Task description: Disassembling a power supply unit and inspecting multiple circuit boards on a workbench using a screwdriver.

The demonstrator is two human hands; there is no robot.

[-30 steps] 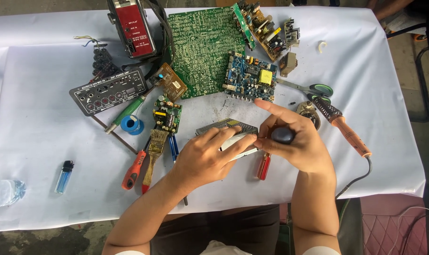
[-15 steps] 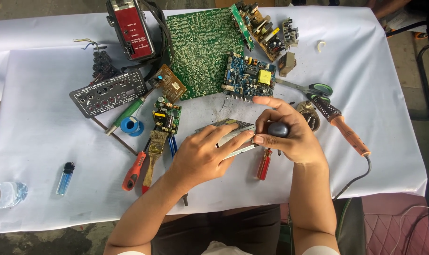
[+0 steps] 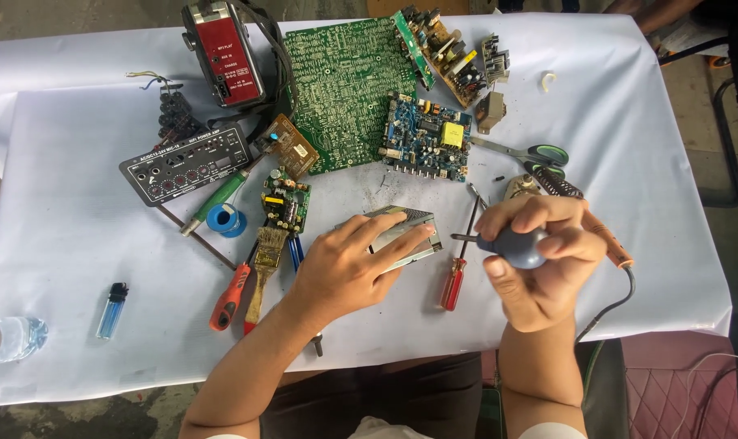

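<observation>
My left hand (image 3: 349, 268) lies flat on a small silver metal-cased module (image 3: 405, 232) near the middle of the white-covered table (image 3: 76, 244), pinning it down. My right hand (image 3: 544, 272) grips a screwdriver by its round grey handle (image 3: 519, 248). Its short dark shaft points left and ends a little to the right of the module, not touching it. A red-handled screwdriver (image 3: 453, 280) lies on the cloth between my two hands.
Behind the module lie a large green circuit board (image 3: 345, 85), a blue board (image 3: 426, 138), scissors (image 3: 531, 153), a red meter (image 3: 227, 57) and a black front panel (image 3: 186, 162). A soldering iron (image 3: 605, 240), solder spool (image 3: 223, 219), brush (image 3: 263, 268), lighter (image 3: 111, 310) and bottle (image 3: 7, 340) surround them.
My right hand has drawn back to the right, taking the screwdriver tip off the module. My left hand stays on the module.
</observation>
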